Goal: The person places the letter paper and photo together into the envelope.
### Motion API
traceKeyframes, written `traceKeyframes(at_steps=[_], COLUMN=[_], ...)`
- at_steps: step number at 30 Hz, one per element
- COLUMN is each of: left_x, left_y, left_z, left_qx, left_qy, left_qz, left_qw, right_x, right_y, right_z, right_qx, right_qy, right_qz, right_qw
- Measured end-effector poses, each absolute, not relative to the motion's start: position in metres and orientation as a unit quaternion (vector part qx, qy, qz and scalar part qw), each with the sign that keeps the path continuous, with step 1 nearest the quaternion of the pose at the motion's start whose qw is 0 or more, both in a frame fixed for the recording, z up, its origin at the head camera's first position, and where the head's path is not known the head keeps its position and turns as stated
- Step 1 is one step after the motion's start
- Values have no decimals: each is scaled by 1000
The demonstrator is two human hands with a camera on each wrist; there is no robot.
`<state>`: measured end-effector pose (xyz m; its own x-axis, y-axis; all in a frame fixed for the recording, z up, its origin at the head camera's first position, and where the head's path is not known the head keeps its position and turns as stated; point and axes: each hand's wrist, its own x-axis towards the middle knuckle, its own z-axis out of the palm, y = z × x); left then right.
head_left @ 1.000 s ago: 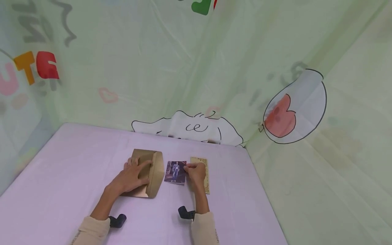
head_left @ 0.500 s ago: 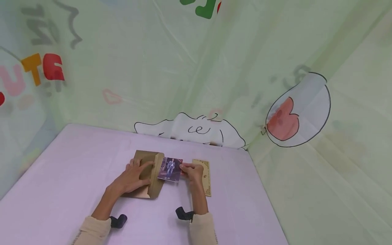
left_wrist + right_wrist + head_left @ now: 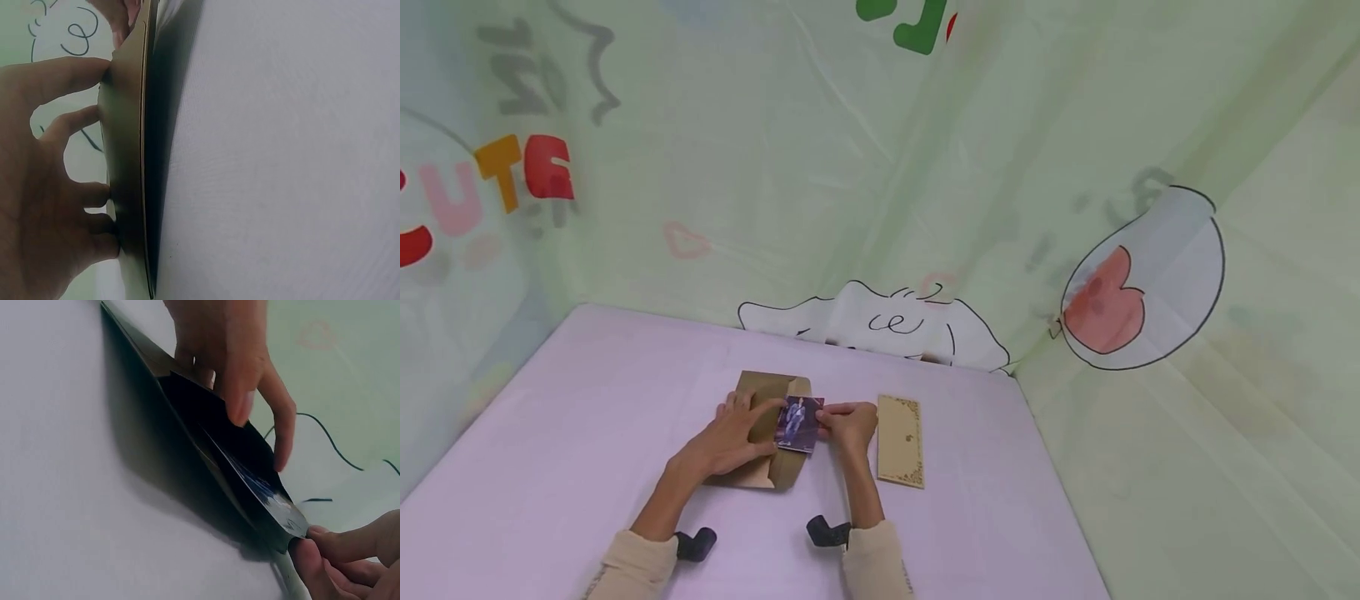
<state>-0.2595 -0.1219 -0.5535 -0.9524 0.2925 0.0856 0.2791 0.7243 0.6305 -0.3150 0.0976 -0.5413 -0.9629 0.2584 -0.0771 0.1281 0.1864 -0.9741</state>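
Note:
A brown envelope [image 3: 764, 386] lies on the table with its flap spread to the right. My left hand [image 3: 727, 439] rests on it with fingers spread, the tips on its front panel. My right hand [image 3: 851, 427] pinches the right edge of a small photo [image 3: 798, 423] showing a standing figure, which overlaps the flap. In the right wrist view the photo [image 3: 275, 503] slants partly into the gaping envelope [image 3: 169, 419], its outer corner between thumb and fingers. The left wrist view has the envelope [image 3: 128, 125] edge-on under my left fingertips.
To the right of my right hand lies a cream card [image 3: 899, 442] with ornate corners. The table [image 3: 985, 517] is covered in pale lilac cloth. Printed curtains [image 3: 820, 167] stand behind it and at both sides.
My right hand has carried the photo leftward from beside the envelope to over its flap and opening, uncovering the cream card. My left hand has stayed on the envelope. The head view has shifted slightly.

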Motion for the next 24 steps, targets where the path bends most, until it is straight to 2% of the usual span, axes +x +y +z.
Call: traceKeyframes(at_steps=[11, 24], left_x=[-261, -260], left_y=[-122, -124], left_z=[-557, -556], left_qx=[160, 166], left_qy=[927, 929], left_qz=[340, 331], left_qw=[-5, -12], right_x=[-308, -311], right_y=[67, 42], right_z=[-534, -543], right_qx=[-71, -35], right_qy=[-798, -811], right_qz=[595, 580], right_qw=[59, 63])
